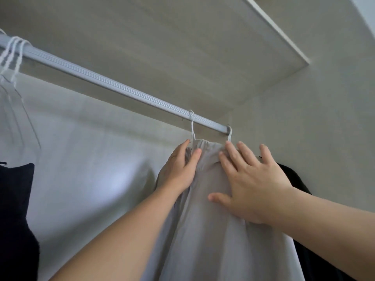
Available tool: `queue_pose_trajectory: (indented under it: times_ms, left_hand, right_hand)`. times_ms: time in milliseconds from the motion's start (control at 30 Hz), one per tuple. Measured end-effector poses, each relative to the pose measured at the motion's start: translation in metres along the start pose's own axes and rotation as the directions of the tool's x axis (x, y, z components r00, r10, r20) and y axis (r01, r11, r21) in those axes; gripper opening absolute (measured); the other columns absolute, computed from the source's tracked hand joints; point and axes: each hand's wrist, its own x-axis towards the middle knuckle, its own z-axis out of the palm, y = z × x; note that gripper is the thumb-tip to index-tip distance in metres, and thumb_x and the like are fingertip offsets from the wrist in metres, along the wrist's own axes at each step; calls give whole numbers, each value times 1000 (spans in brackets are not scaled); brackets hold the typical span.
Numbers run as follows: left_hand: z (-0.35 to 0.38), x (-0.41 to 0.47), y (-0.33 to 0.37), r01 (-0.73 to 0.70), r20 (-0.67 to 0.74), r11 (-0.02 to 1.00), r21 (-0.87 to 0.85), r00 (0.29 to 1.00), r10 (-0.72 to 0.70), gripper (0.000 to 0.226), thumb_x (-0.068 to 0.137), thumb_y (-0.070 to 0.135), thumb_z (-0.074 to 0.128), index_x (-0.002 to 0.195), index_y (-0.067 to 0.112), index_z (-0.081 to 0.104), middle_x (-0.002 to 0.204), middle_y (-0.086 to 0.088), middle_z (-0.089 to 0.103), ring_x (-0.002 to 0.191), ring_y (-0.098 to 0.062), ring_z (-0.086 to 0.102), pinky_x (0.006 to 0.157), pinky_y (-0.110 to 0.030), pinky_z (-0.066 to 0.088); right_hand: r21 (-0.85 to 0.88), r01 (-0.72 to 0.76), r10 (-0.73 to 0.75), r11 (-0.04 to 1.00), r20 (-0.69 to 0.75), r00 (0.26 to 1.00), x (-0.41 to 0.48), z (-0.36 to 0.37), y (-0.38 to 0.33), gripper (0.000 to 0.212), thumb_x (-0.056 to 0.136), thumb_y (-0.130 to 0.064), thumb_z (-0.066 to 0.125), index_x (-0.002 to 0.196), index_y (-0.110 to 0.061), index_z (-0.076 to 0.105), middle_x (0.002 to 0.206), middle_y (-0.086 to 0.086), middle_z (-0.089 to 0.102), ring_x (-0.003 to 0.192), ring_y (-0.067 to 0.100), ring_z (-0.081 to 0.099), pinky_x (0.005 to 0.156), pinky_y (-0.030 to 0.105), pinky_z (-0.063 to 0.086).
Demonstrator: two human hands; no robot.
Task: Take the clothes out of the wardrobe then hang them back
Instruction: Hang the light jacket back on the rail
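Observation:
A light grey garment (205, 230) hangs from a white hanger whose hook (191, 126) sits over the wardrobe rail (113, 86) near its right end. My left hand (180, 169) grips the garment's top edge at the left, thumb in front and fingers behind the fabric. Beside it, my right hand (249, 183) lies flat on the front of the garment with its fingers spread, the fingertips near the gathered top edge.
A black garment (294, 177) hangs behind my right hand on a second white hook (229, 134) at the rail's right end. At the far left hang several white hangers (12, 55), a pale garment (18, 122) and a dark one (16, 220). A shelf (203, 47) is overhead.

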Motion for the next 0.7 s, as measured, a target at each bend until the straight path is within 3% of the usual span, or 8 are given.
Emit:
queue_pose_trajectory:
  times_ms: [200,367,533,700]
  left_hand:
    - [65,4,10,66,56,990,-125,997,-59,87,70,87,39,146,43,40,150,8,45,135,-14,46,116,-43,34]
    - [115,7,14,63,87,982,-176,995,-49,64,94,60,53,150,32,40,154,0,40,141,-18,39,117,-32,28]
    - [146,8,5,52,92,993,-105,995,-43,74,86,73,46,151,38,35,158,2,33,144,-20,34,120,-40,26]
    - [150,8,1,63,91,992,-112,994,-53,90,71,84,36,151,43,32,158,0,30,145,-22,33,121,-42,25]
  right_hand:
    - [-49,-55,59,997,82,995,-6,28,36,113,61,-78,-16,155,-17,-4,163,8,-15,150,28,-9,116,59,4]
    - [-94,-81,90,992,94,991,-6,47,63,106,69,-79,-4,156,-19,-1,164,7,-13,150,27,-7,116,57,3]
    - [-176,-44,57,983,66,996,-9,70,76,105,72,-80,-3,157,-17,-7,163,12,-14,150,31,-10,116,58,-6]
    - [-173,-48,51,984,14,999,-6,78,76,102,83,-84,15,156,-16,-8,163,14,-14,150,32,-11,115,60,-9]
